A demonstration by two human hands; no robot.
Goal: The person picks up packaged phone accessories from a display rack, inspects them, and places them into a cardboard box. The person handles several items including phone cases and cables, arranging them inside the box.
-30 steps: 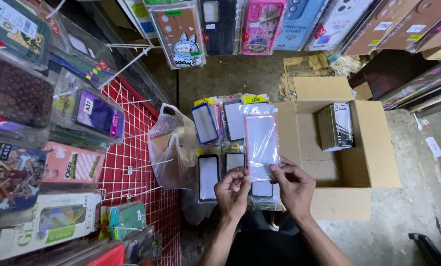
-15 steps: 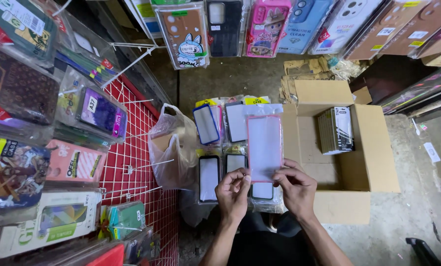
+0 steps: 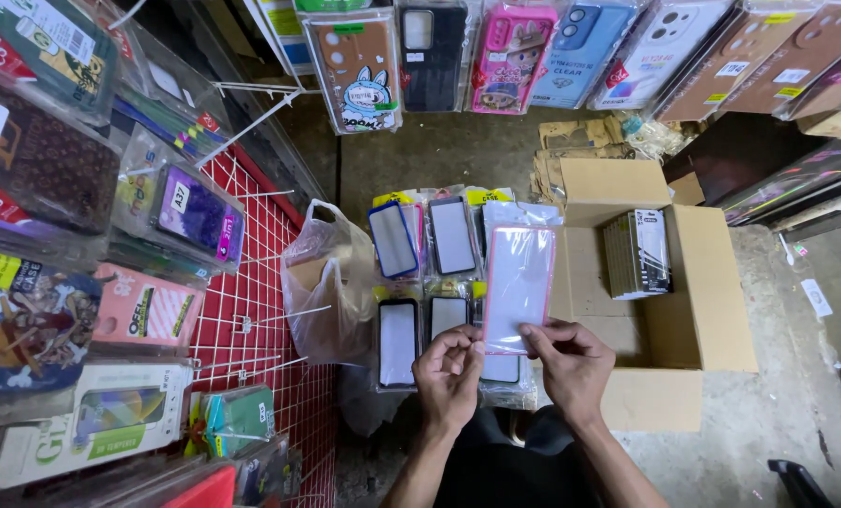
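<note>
Both hands hold a pink-rimmed clear phone case (image 3: pixel 519 287) upright by its lower end, inside a clear sleeve. My left hand (image 3: pixel 448 376) pinches the bottom left corner. My right hand (image 3: pixel 573 365) grips the bottom right edge. Under the case lie several packaged phone cases (image 3: pixel 418 273) in rows on the floor, with blue, black and clear rims.
An open cardboard box (image 3: pixel 702 310) at the right holds a stack of packaged items (image 3: pixel 638 252). A white plastic bag (image 3: pixel 331 282) sits left of the rows. A red wire rack (image 3: pixel 251 310) with hooks and hanging cases fills the left; more cases (image 3: pixel 510 52) hang along the top.
The pink-rimmed case has stayed between both hands, shifting only slightly; the view has drifted a little.
</note>
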